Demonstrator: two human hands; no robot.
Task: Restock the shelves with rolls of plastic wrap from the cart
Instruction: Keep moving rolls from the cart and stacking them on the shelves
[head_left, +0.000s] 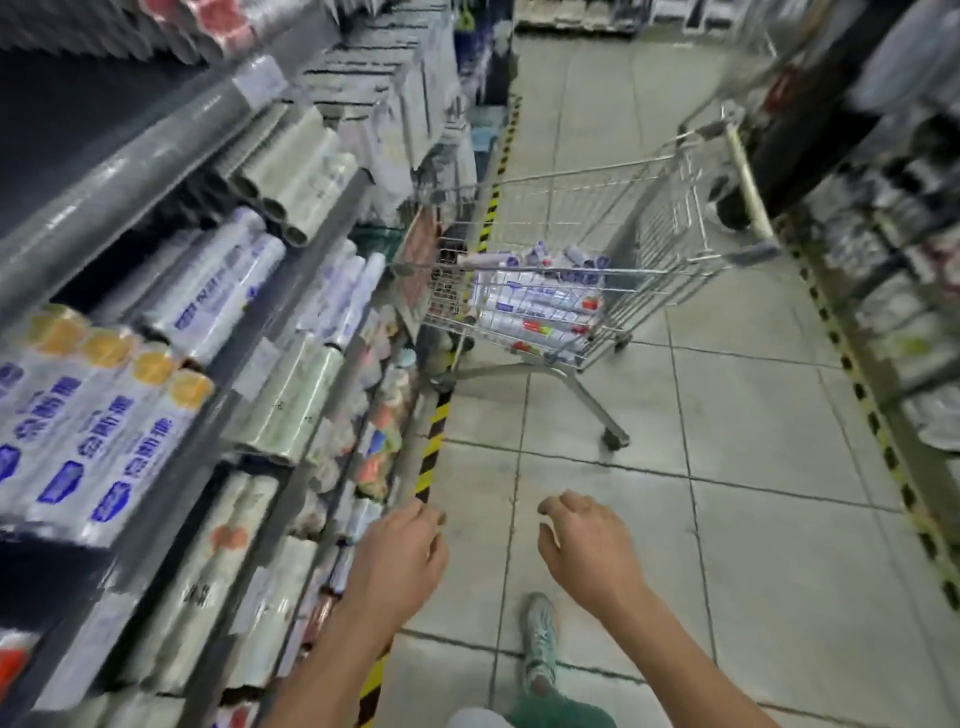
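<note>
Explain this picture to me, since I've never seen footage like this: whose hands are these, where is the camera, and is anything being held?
There is no machine here. A person wears a camera on the head, looking forward and down, so this single picture shows their own arms. The left hand and right hand reach forward, fingers loosely curled, holding nothing. Ahead on the tiled floor stands a wire cart with rolls of plastic wrap inside. The shelves on the left carry more rolls. One shoe shows below.

Empty hands (488, 551) well short of the cart (587, 270) of rolls (535, 306)
</note>
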